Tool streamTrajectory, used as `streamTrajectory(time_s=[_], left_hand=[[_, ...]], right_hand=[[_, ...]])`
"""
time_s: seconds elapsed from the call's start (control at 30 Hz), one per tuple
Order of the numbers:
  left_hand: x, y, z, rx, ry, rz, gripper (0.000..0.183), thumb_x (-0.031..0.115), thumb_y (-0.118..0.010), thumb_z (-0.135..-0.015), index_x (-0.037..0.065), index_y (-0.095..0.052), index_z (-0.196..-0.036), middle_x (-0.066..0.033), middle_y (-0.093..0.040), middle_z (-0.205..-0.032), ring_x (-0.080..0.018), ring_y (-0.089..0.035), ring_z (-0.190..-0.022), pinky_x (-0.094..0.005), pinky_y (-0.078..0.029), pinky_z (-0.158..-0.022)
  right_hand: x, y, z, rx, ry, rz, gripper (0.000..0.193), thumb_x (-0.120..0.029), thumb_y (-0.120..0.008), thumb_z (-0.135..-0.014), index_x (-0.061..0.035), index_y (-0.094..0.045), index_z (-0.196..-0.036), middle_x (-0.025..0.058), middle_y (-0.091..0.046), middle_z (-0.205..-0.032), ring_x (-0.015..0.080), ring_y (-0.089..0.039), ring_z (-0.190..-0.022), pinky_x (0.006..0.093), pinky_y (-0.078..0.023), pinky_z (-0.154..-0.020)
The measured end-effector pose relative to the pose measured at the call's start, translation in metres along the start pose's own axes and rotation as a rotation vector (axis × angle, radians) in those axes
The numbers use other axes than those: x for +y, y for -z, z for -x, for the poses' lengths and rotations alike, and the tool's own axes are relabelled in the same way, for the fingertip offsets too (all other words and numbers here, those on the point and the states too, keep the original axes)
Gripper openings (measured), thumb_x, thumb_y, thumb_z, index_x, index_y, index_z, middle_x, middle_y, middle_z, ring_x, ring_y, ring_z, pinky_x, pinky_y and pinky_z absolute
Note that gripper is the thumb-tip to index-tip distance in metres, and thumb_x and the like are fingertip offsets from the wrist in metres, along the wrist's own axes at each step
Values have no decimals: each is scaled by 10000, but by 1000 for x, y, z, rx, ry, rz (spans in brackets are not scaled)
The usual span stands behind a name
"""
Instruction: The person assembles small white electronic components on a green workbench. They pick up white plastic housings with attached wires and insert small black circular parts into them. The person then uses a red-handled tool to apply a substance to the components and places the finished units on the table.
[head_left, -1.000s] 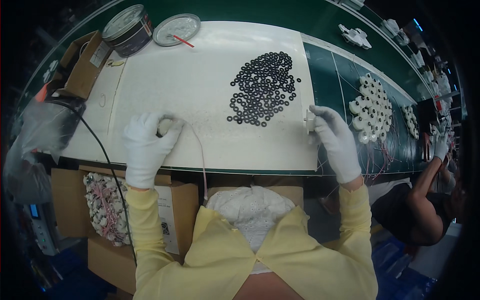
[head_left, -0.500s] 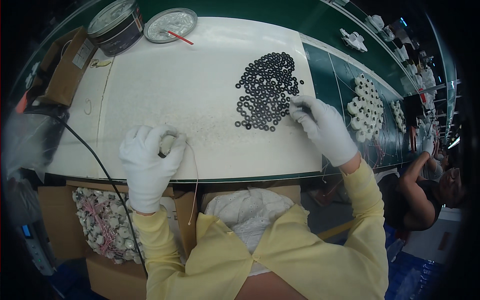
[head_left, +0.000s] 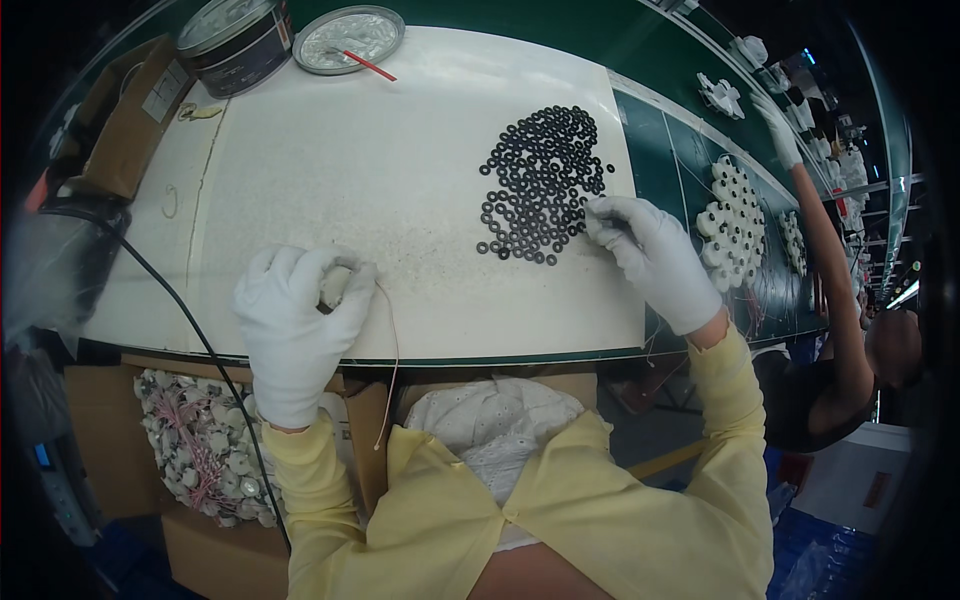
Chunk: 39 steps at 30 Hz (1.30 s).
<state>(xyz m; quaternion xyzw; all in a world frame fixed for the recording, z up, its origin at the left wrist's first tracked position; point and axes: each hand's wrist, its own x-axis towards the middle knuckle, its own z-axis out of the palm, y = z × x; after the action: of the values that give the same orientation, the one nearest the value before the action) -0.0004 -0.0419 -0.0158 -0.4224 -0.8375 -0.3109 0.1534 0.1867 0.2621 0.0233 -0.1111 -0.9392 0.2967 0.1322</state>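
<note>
My left hand, in a white glove, is closed around a small whitish rounded part above the near left of the white work surface. A thin pinkish wire runs from that part and hangs over the front edge. Many small black rings lie spread in a patch at the right of the surface. At the right border of this patch my right hand, also gloved, has its thumb and fingertips drawn together. Whatever may be between those fingertips is hidden.
A cardboard box of wired white parts stands below the front edge, left. Behind are a tin, a lid with a red stick and a brown box. White parts with black centres lie rightward. A co-worker's arm reaches up.
The co-worker at the right has raised an arm toward the shelf. My hands keep almost the same places and grips; the whole view has shifted slightly.
</note>
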Motion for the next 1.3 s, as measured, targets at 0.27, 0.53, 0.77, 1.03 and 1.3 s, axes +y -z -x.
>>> streamTrajectory(time_s=[0.27, 0.53, 0.77, 1.03, 1.3], left_hand=[[0, -3, -3, 71, -42, -5, 169, 148, -840, -728, 126, -699, -818, -41, -576, -718, -265, -571, -717, -405, -456, -633], [1, -3, -4, 63, -41, -5, 178, 133, -840, -723, 125, -703, -837, -43, -597, -748, -270, -579, -741, -408, -463, -657], [6, 2, -1, -1, -22, -1, 188, 49, -804, -762, 88, -678, -896, -55, -632, -829, -271, -577, -798, -401, -467, -731], [5, -1, -2, -1, -41, 13, 153, 64, -791, -800, 68, -671, -894, -73, -644, -842, -288, -578, -804, -409, -470, -743], [4, -3, 0, 7, -34, 7, 137, 87, -784, -795, 73, -687, -891, -83, -647, -839, -295, -585, -818, -417, -469, -741]], right_hand=[[-3, 12, -15, -61, 252, 294, 188, -29, -688, -858, -70, -695, -1042, 73, -696, -878, 263, -705, -765, 342, -552, -665], [-18, 26, -28, -214, 476, 694, 185, -107, -662, -807, -156, -711, -979, 19, -626, -766, 247, -645, -716, 368, -470, -655], [-19, 49, -10, -476, 359, 802, 161, -167, -701, -780, -153, -707, -940, 38, -641, -775, 273, -657, -758, 387, -478, -694], [-6, 56, -5, -445, -107, 227, 241, -219, -740, -876, -90, -749, -1080, 72, -750, -847, 240, -710, -765, 337, -554, -729], [29, 47, 77, 112, -384, -1588, 486, -320, -568, -1048, 18, -515, -1394, 108, -642, -1100, 186, -654, -867, 338, -516, -717]])
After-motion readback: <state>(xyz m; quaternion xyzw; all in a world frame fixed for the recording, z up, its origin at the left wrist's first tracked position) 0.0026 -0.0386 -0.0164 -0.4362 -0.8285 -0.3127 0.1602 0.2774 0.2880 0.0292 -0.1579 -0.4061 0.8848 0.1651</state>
